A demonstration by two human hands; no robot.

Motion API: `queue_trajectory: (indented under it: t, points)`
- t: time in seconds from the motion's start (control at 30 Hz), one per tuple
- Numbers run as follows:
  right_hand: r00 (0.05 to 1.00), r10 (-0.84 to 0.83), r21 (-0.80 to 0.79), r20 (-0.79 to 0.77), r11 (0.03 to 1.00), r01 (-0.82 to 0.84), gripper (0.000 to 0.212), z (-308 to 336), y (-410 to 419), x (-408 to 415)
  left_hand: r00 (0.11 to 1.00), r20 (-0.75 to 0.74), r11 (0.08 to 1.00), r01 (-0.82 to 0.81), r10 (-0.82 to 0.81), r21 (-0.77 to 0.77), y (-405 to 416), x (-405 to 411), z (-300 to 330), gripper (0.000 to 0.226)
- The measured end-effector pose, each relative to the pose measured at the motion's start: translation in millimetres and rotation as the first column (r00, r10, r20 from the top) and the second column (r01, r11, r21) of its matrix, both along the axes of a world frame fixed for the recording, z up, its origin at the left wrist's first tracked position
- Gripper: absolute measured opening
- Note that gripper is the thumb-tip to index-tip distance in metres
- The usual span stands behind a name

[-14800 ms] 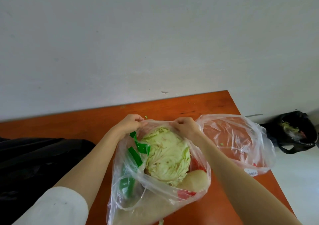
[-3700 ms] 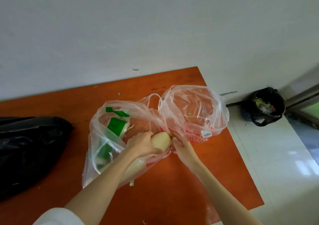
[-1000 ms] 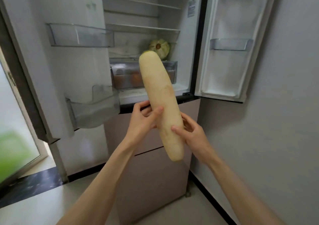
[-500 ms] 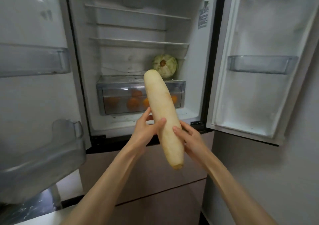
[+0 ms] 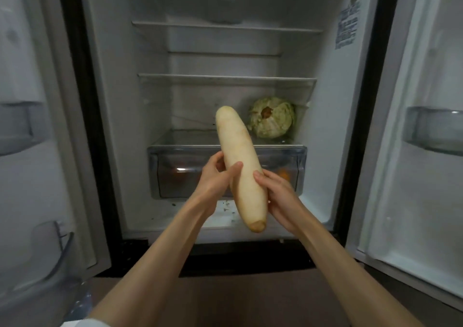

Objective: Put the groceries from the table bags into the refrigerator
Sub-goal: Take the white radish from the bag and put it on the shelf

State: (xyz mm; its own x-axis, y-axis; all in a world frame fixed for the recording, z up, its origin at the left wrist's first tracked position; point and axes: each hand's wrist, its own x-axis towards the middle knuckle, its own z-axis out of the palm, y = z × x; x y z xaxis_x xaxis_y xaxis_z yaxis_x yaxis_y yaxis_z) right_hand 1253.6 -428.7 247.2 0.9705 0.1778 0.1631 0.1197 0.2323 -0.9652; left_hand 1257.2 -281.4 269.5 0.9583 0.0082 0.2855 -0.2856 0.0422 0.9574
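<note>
Open refrigerator (image 5: 325,189) ahead: left hand (image 5: 213,179) and right hand (image 5: 278,196) clasp the long white radish (image 5: 240,166) at its lower half, steadying its length, tip aimed at the shelf's front edge beside the cabbage (image 5: 271,121).

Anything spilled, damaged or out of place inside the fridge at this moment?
Small pale-green scraps are scattered on the fridge floor in front of the crisper drawer. Otherwise nothing odd: the cabbage sits on the drawer's cover, and both hands grip the white radish.
</note>
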Motion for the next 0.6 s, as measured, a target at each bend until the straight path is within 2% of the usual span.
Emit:
queue_trajectory:
  t: [0.1,0.17,0.27,0.47,0.6]
  points:
    - [1.0,-0.009,-0.03,0.003,1.0,0.009,0.032,6,8,37,0.998,-0.034,0.998,-0.047,0.048,0.042,4,43,7,0.052]
    - [0.996,-0.082,-0.093,0.033,0.992,0.085,0.032,16,14,65,0.995,-0.085,0.999,-0.042,0.045,0.034,8,79,17,0.051]
    - [0.973,-0.2,-0.161,0.114,0.963,0.217,0.024,42,23,114,0.996,-0.08,0.999,-0.031,0.033,0.037,14,137,34,0.048]
    - [0.913,-0.335,-0.393,0.234,0.826,0.404,0.046,83,36,203,0.991,-0.136,1.0,0.0,0.004,0.03,25,229,62,0.027]
    - [0.894,-0.386,-0.478,0.228,0.755,0.448,0.051,87,40,247,0.979,-0.204,0.999,0.029,-0.025,0.019,29,274,55,0.036]
